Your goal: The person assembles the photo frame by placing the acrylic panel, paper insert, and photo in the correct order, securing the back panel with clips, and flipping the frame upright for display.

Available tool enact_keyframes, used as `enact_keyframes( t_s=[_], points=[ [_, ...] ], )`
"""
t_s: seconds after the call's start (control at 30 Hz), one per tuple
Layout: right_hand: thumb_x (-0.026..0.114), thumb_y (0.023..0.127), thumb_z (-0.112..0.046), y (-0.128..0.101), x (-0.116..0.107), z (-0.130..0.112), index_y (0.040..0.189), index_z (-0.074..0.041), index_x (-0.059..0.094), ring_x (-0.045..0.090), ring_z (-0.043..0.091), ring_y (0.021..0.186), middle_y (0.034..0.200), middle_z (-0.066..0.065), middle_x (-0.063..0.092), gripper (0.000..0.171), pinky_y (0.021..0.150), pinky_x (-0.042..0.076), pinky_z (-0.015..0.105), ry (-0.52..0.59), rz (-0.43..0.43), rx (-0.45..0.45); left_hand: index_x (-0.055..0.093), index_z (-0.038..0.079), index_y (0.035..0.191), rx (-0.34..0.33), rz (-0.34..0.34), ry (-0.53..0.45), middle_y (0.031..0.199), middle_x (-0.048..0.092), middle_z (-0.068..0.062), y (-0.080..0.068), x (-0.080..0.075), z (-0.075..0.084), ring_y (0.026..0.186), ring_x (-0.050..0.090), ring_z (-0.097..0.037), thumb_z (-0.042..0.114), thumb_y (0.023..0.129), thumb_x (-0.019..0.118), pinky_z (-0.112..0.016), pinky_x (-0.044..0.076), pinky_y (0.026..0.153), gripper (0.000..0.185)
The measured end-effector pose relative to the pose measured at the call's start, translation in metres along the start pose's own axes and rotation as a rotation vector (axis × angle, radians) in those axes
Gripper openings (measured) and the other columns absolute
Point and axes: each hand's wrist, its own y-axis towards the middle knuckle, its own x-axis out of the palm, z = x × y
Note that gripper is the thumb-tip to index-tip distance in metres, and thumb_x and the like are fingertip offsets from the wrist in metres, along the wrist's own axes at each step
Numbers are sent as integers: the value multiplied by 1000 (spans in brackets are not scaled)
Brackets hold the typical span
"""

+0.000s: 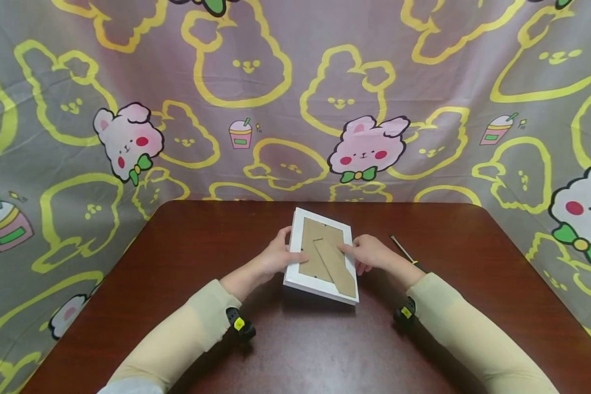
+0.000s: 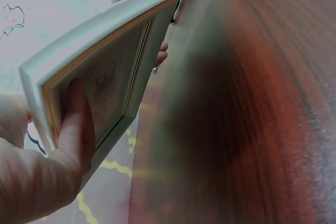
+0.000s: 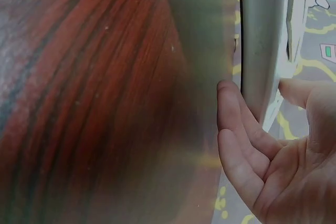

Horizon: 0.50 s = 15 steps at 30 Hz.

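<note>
A white picture frame [image 1: 293, 246] is held tilted above the table, its brown backing board [image 1: 312, 262] and fold-out stand [image 1: 332, 260] facing up toward the head camera. My left hand [image 1: 274, 255] grips the left side, thumb on the backing and fingers underneath. On the opposite side, my right hand [image 1: 372, 251] holds the edge between thumb and curled fingers. The left wrist view shows the front of the frame [image 2: 100, 30], with a finger against the glazed picture area. In the right wrist view, fingers wrap beneath the frame's edge [image 3: 265, 35].
A screwdriver [image 1: 403, 249] lies on the dark red-brown table [image 1: 202, 235] beyond my right forearm, its handle partly hidden. A patterned cloth [image 1: 276, 120] with cartoon rabbits and drink cups hangs behind the table and at both sides.
</note>
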Motion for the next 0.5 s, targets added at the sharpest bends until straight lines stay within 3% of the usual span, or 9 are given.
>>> enact_keyframes(
  t_s=[0.23, 0.5],
  points=[
    [53, 97, -44, 2, 0, -3, 73, -5, 60, 63, 20, 50, 56, 6, 64, 47, 51, 52, 35, 1, -29, -39, 15, 1, 149, 55, 10, 47, 111, 58, -30, -3, -6, 9, 81, 67, -30, -4, 84, 67, -40, 55, 70, 83],
    [57, 96, -44, -2, -15, -22, 86, -9, 65, 61, 16, 57, 63, 0, 65, 38, 56, 42, 33, -225, 74, -84, 19, 1, 148, 83, 2, 154, 114, 59, -29, -7, -12, 15, 87, 67, -32, -2, 82, 69, -41, 55, 72, 83]
  ],
)
